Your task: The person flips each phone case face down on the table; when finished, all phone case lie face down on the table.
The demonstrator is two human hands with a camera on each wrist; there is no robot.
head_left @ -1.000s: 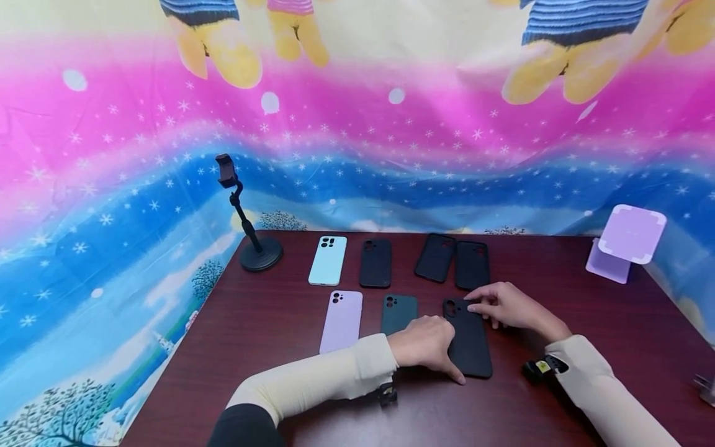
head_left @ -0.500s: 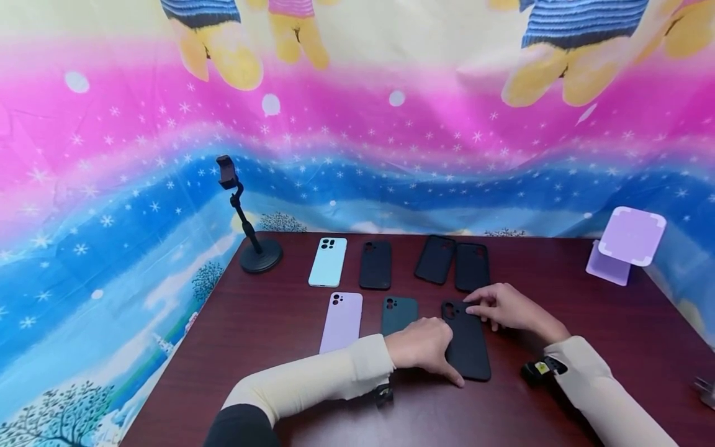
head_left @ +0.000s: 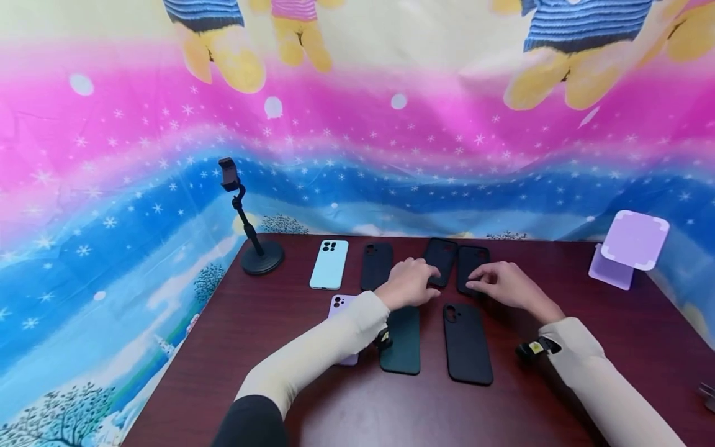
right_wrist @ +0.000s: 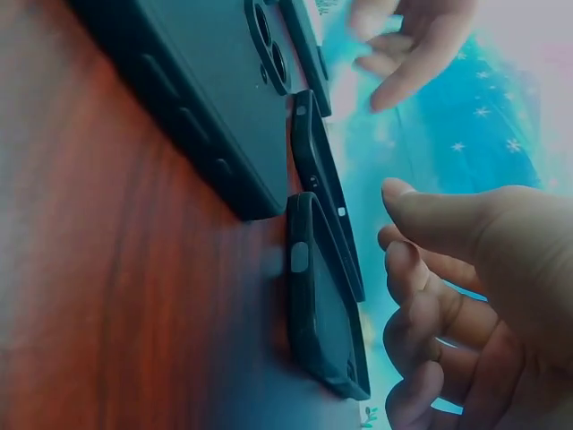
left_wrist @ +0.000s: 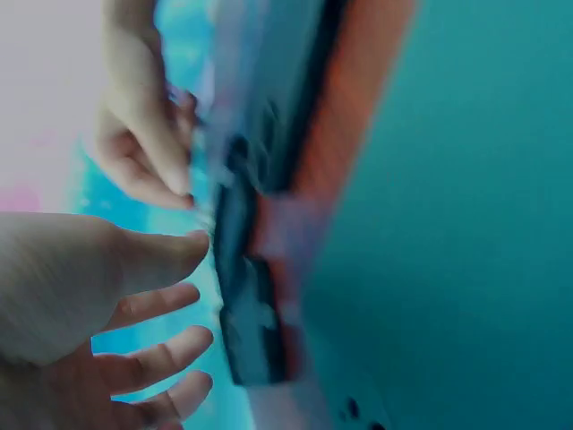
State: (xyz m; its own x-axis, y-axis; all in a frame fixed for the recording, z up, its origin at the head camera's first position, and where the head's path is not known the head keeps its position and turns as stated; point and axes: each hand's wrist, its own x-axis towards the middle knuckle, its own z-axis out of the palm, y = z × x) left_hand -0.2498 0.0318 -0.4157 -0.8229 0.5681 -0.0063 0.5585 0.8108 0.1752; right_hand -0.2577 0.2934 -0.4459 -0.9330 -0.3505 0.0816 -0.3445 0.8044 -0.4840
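Observation:
My left hand (head_left: pixel 410 282) hovers by the near end of a tilted black phone case (head_left: pixel 441 257) in the back row, its fingers spread and holding nothing in the left wrist view. Over the near end of another black phone case (head_left: pixel 469 257), my right hand (head_left: pixel 508 285) has loosely bent fingers with nothing between them. Both of these cases lie hollow side up, as the right wrist view shows. A larger black phone case (head_left: pixel 469 344) lies back up in the front row, beside a dark green phone case (head_left: pixel 401 347). My left sleeve partly covers a lilac phone case (head_left: pixel 337 304).
A mint phone case (head_left: pixel 329 266) and one more black phone case (head_left: pixel 375 267) fill the back row's left. A black phone stand (head_left: pixel 262 256) stands at the table's back left corner, a lilac stand (head_left: pixel 634 241) at the back right. Printed cloth (head_left: pixel 357 124) hangs behind.
Both hands have left the front-row black phone case, which now lies untouched. The left hand has moved up and away to the back row; the right has shifted slightly farther back.

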